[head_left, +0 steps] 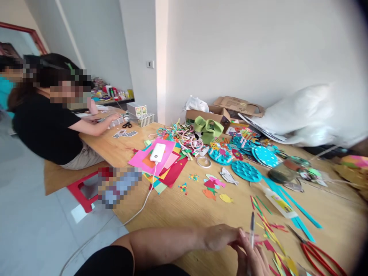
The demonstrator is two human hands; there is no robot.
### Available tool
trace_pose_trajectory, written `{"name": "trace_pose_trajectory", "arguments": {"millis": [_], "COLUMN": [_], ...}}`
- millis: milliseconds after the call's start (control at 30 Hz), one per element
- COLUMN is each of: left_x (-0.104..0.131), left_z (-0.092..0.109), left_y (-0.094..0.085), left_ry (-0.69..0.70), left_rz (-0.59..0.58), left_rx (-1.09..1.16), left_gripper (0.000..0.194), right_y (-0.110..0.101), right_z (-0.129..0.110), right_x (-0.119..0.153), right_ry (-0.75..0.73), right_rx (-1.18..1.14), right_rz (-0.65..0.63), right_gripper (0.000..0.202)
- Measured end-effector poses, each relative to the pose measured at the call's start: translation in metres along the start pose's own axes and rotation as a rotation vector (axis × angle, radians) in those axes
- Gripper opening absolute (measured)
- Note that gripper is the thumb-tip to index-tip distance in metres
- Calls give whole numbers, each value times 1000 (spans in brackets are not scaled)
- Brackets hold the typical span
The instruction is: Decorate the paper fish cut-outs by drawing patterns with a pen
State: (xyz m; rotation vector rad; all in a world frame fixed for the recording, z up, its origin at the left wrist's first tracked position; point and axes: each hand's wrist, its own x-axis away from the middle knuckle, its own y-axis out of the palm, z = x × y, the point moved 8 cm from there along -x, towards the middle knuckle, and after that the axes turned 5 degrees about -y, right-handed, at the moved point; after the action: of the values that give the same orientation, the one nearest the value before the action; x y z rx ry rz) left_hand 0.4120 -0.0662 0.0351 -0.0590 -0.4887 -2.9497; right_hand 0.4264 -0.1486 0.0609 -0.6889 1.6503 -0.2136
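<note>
At the bottom of the head view, my left hand (222,235) reaches in from the left, fingers drawn together against my right hand. Whatever they hold is hidden. My right hand (251,258) is closed with a pen (252,226) between its fingers, standing nearly upright with its dark end up. The two hands touch, low over the table. Beside them lie red and yellow paper scraps (268,245), thin coloured paper strips (270,230) and red-handled scissors (314,251). Farther off are an orange fish cutout (209,194) and a yellow fish cutout (226,198).
A glue bottle (278,203) lies across blue strips (303,207). A white power bank (158,152) rests on coloured paper sheets (136,163), its cable trailing over the table edge. Blue discs (246,171), a tape roll (204,162) and boxes stand behind. A co-worker (47,122) sits left.
</note>
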Motion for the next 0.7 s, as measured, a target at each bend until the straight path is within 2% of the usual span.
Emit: {"name": "trace_pose_trajectory", "arguments": {"millis": [100, 167, 233, 367, 467, 500, 567, 700], "left_x": [2, 5, 5, 4, 5, 5, 6, 7], "left_z": [-10, -16, -21, -29, -29, -28, -23, -17], "left_y": [0, -3, -11, -33, -43, -45, -49, -56], "left_ry": [-66, -92, -92, -67, -55, -42, -19, 18], "left_rz": [21, 19, 13, 109, 180, 200, 246, 334], "left_rx": [12, -3, 4, 19, 4, -3, -42, -172], "left_gripper": [60, 66, 73, 66, 58, 56, 54, 52], "right_y": [-32, -57, -92, -167, -200, -202, -190, -126], "right_z": [5, 15, 25, 33, 30, 30, 31, 27], "right_x": [0, 1, 6, 28, 44, 47, 50, 48], "right_ry": [132, 239, 334, 490, 529, 531, 510, 409], "right_rx": [69, 126, 239, 456, 545, 544, 504, 432], "right_rz": [163, 227, 352, 576, 582, 530, 348, -76], "right_gripper": [52, 40, 28, 23, 23, 23, 22, 21]}}
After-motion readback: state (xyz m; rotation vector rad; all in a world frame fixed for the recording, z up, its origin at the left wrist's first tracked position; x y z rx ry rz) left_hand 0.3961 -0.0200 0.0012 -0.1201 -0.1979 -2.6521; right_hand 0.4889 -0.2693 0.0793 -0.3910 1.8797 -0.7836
